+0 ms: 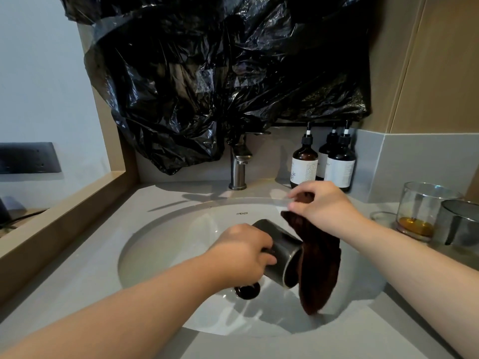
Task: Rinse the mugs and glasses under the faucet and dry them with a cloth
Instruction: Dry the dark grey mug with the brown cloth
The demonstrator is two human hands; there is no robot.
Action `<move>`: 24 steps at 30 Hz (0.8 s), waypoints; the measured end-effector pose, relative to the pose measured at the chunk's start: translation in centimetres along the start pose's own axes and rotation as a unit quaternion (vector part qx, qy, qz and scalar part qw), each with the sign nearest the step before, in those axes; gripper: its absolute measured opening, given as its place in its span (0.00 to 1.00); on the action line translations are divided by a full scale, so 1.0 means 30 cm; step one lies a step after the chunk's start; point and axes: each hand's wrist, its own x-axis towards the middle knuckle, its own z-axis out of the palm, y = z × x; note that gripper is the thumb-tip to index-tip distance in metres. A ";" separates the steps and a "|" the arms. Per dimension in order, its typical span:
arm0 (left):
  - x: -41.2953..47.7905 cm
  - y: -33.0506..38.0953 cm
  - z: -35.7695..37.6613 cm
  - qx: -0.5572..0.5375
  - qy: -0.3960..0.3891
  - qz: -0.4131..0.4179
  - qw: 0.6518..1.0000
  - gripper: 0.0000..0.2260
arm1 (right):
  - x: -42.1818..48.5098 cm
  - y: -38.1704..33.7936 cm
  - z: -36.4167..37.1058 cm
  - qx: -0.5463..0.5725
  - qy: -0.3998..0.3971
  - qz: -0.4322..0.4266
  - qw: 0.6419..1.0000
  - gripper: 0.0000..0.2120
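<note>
Left hand (242, 251) curled round dark grey metal mug (278, 252), held tipped on its side over white oval sink (160, 255). Right hand (325, 206) pinches top of dark brown cloth (320, 268). Cloth hangs by the mug's mouth, seemingly touching the rim. Clear glass tumbler (421, 211) and second grey mug (458, 222) stand on grey table (77, 275), right.

We see crumpled black plastic sheeting (220, 73) hanging above — below it, three dark pump bottles (304, 164) on the table (77, 275).
</note>
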 end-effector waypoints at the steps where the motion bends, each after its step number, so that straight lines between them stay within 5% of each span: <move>1: 0.003 -0.009 -0.004 -0.099 0.019 -0.059 0.993 0.09 | 0.006 0.005 -0.008 0.026 0.036 0.011 0.999 0.03; 6: 0.020 -0.051 -0.020 -0.410 0.095 -0.223 0.879 0.15 | 0.021 -0.019 -0.066 0.174 -0.021 0.146 0.974 0.10; 9: 0.030 -0.050 -0.028 -0.496 0.114 -0.268 0.818 0.17 | 0.020 -0.040 -0.073 0.228 -0.065 0.182 0.954 0.18; 16: 0.045 -0.004 -0.049 -0.545 0.115 -0.339 0.759 0.17 | -0.041 -0.038 0.033 0.061 0.061 -0.040 0.995 0.11; 24: 0.035 -0.026 -0.020 -0.565 0.166 -0.324 0.741 0.16 | -0.043 -0.024 0.083 0.026 -0.032 -0.096 0.995 0.12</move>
